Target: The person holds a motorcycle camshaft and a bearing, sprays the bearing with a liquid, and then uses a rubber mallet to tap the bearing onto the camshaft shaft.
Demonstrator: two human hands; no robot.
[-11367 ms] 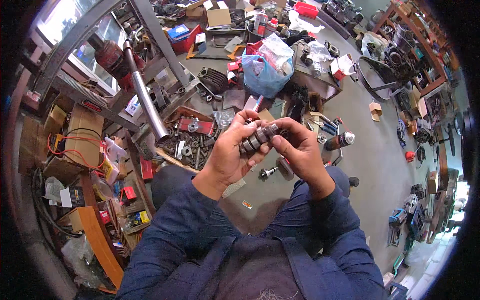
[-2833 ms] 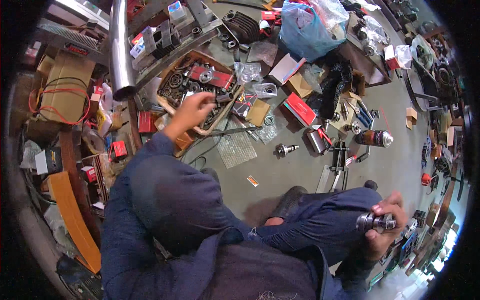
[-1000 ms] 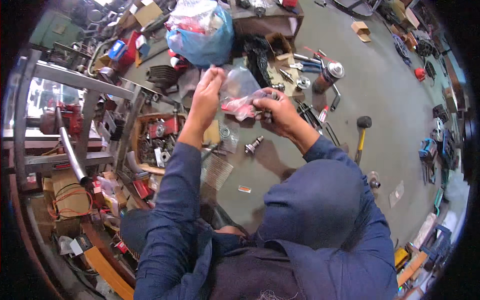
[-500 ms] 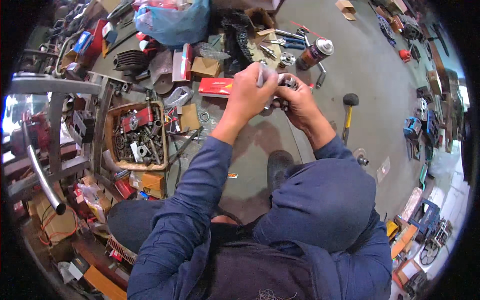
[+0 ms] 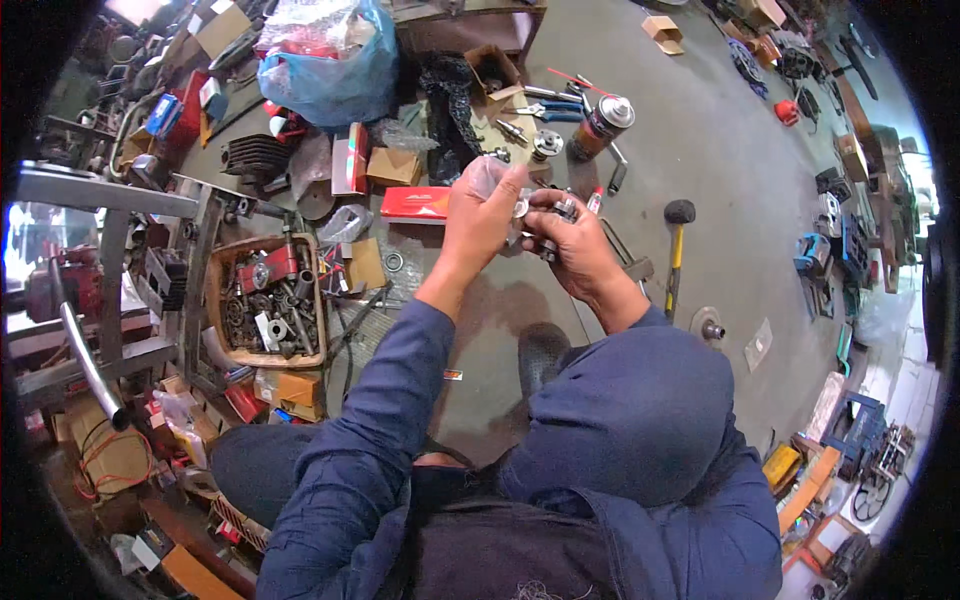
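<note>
Left hand (image 5: 480,215) raised over the floor, fingers pinched on a small clear plastic bag (image 5: 487,178); the bag sticks up past the fingertips. Right hand (image 5: 575,245) just beside it, touching, fingers curled tight around a small metal part (image 5: 560,212). The part's exact shape is hard to make out, probably a short shaft with a round end.

Just beyond the left hand: a flat red box (image 5: 415,203) on the floor. Beyond both hands: a spray can (image 5: 603,122) lying tilted, with loose tools near it. To the right of the right hand: a mallet (image 5: 676,250), black head away from the person. Well to the left of the left hand: an open box of metal parts (image 5: 268,302). Far beyond, left: a blue plastic sack (image 5: 335,70), bulging.
</note>
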